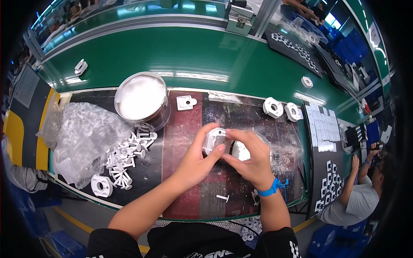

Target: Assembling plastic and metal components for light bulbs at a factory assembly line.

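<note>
A small white plastic housing [209, 140], hollow with a small dark hole, is held above the middle of the bench. My left hand [189, 165] is closed round its left side, thumb at the front. The fingertips of my right hand [256, 161], which wears a blue wristband, grip its right side. Whether a smaller piece sits between those fingers is hidden. Partly covered by my right hand is a round clear dish with white material [241, 152]. Nearer me, a single white plastic peg [222, 198] lies on the bench.
At left stand a clear tub [157, 120] of white paste, a plastic bag [84, 133] and a heap of white pegs [122, 163]. White housings [273, 107] lie around the bench. A green conveyor [189, 51] runs behind. At right, a person [359, 195] sits beside a black tray [322, 172].
</note>
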A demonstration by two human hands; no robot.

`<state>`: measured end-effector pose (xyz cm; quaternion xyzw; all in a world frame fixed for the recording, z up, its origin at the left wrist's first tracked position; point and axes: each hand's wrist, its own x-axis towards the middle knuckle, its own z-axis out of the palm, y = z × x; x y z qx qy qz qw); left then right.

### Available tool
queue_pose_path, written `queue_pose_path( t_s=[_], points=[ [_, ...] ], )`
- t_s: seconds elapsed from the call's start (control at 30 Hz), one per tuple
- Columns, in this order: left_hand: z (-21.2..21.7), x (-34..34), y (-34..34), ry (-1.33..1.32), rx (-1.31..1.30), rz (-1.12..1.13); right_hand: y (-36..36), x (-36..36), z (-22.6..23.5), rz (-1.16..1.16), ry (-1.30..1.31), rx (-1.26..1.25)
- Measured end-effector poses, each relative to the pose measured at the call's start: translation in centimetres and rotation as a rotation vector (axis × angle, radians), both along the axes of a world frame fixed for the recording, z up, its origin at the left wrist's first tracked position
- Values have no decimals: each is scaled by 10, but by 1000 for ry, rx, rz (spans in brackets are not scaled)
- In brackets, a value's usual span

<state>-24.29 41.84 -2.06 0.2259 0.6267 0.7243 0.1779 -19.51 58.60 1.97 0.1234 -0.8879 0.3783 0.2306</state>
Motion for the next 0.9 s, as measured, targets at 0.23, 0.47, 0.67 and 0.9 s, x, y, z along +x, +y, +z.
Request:
queue_pose_path(
  t_s=[0.23,0.47,0.67,0.9],
  points=[
    [13,-1,-3,-361,249,-99,0,-1,-2,-29,44,-74],
    [4,-2,-1,-29,86,-25,-3,1,-1,-85,-38,-189],
    [7,-1,-2,-35,94,-10,0,-1,0,-65,-10,-114],
    [-1,-4,1,-231,195,-36,-1,-1,-6,-66,48,-41]
  ],
)
